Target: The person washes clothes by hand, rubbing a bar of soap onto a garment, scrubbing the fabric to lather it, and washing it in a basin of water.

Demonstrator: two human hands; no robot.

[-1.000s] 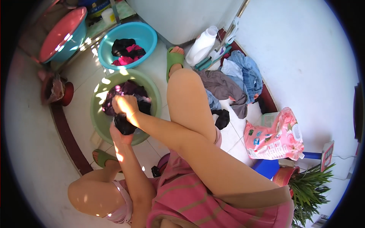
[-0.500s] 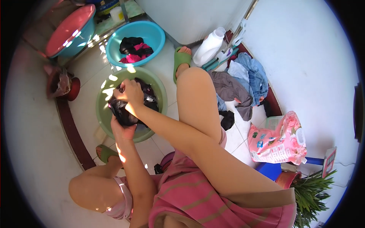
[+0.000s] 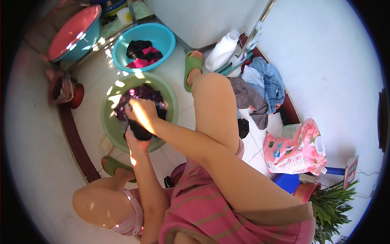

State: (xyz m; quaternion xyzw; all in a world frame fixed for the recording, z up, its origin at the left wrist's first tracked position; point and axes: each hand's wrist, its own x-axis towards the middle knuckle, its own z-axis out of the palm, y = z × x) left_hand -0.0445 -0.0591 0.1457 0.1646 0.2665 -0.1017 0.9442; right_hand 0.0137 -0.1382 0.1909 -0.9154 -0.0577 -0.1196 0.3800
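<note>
A dark wet cloth garment (image 3: 140, 131) is bunched between my two hands over the green basin (image 3: 174, 101). My left hand (image 3: 137, 142) grips it from below, on the side nearer me. Closed over its upper part is my right hand (image 3: 141, 110), knuckles up and right against the left. More dark purple and black clothing (image 3: 151, 92) lies in the basin behind my hands. The exact kind of garment cannot be made out.
Beyond stands a blue basin (image 3: 170, 42) with black and pink clothes (image 3: 146, 57). On the right are a white bottle (image 3: 221, 53), a grey garment (image 3: 250, 97), jeans (image 3: 271, 77) and a pink detergent bag (image 3: 294, 152). A red-and-blue basin (image 3: 77, 32) is at far left.
Both hands have come closer together and slightly nearer me; the right hand has moved down over the garment. More of the purple clothing behind them now shows.
</note>
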